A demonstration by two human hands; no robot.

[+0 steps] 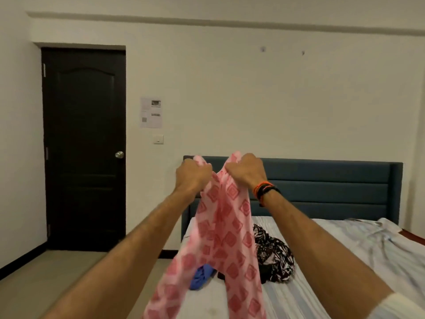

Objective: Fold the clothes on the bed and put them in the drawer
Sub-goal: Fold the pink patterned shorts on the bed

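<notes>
- Both arms reach forward and up over the bed (322,261), and both hands are clamped on the top edge of a pink patterned garment (220,226), the left hand (192,172) and the right hand (246,168) close together with only a bunched ridge of cloth between them
- Held this high, the garment hangs free and its weight pulls it straight, which I judge is meant to find the waistband or shoulders before folding; the two hanging lengths suggest trousers, though I cannot tell for certain
- The right wrist wears orange and black bands (264,189), clear of the cloth
- Its lower end drops out of view at the bottom, near the bed's edge, so I cannot tell whether it touches the mattress
- Just behind the hanging cloth lie a blue garment (201,276) and a black-and-white patterned garment (273,256), both in loose heaps on the striped sheet, not yet folded
- They occupy the near part of the bed, so laying the pink piece flat probably calls for the bare sheet to the right
- Further back stand the dark blue headboard (333,187), then the wall with a notice (151,112) and light switch (157,139), and a dark door (84,146), closed
- No drawer is in view
</notes>
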